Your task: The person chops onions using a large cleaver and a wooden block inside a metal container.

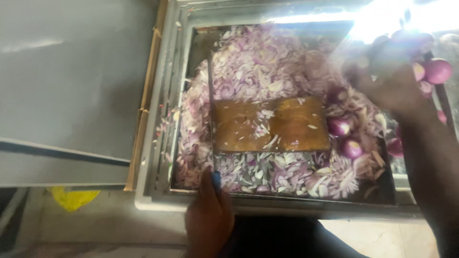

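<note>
Left hand is gripping a knife pointing away along the wooden board's left edge; right hand is reaching beyond the board's far-right corner into whole onions, grip blurred, cannot tell.

One wooden board, one knife, one steel tray, two hands.

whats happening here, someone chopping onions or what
A person stands over a metal tray heaped with chopped purple onion, a wooden cutting board resting in the middle. The left hand grips a blue-handled knife lying along the board's left edge. The right hand reaches toward whole peeled onions at the far right.
</note>
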